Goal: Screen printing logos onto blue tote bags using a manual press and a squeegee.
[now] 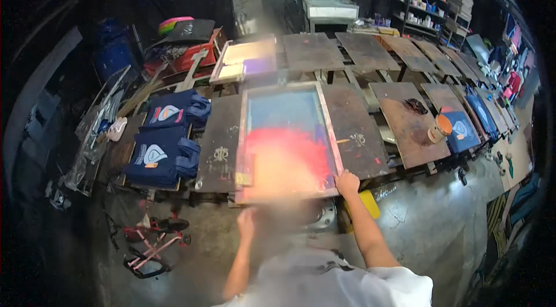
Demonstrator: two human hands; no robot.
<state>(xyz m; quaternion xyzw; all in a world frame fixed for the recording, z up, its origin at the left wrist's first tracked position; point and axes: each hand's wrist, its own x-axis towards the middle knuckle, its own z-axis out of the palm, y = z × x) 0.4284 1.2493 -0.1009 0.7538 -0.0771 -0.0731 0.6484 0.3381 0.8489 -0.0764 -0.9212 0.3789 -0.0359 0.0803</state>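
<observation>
A wooden-framed printing screen [284, 110] lies on a board in front of me, its lower part stained red and pale orange. My right hand [347, 182] is closed on its lower right corner. My left hand [246, 223] is just below the screen's lower left corner; a hazy smear over it hides whether its fingers grip anything. Dark navy bags with white prints are stacked on boards at the left [152, 159]. An orange-topped jar [440, 127] stands on a board at the right, beside a dark tangled lump [416, 106] and a printed navy item [463, 136].
A second, lighter screen [234, 58] sits behind, among rows of metal boards [310, 52]. A white cabinet [330, 7] and a shelf of containers [420, 12] stand at the back. A small pink cycle [150, 249] lies on the floor at left; a yellow object [365, 206] is below the boards.
</observation>
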